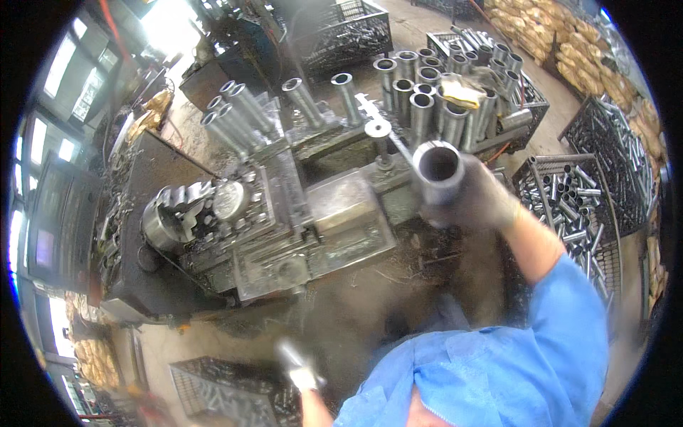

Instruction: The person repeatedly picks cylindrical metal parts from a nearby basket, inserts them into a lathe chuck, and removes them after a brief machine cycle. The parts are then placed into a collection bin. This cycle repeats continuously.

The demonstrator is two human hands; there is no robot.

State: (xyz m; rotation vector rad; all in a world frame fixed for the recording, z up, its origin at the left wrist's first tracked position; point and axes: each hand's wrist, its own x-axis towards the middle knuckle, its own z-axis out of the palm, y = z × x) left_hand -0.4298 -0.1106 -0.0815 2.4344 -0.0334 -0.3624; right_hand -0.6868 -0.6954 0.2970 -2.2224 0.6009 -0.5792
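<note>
My right hand (475, 197), in a dirty work glove, grips a thick metal tube (438, 168) whose open end faces up, at the right end of a lathe. My left hand (304, 378), in a pale glove, is low in the view over a wire crate and is shut on a blurred, shiny metal tube (288, 353). The lathe chuck (166, 224) is at the left, with the tool post (230, 200) beside it. A caliper (371, 107) lies behind a round metal flange (378, 128). Several tubes (304, 101) stand upright along the back of the lathe.
Many tubes (421, 101) stand at the back right, with a cloth (461, 93) on them. Crates of metal parts stand at the right (576, 160), at the back (355, 32) and at lower left (184, 384). Filled sacks (592, 58) are piled at the far right.
</note>
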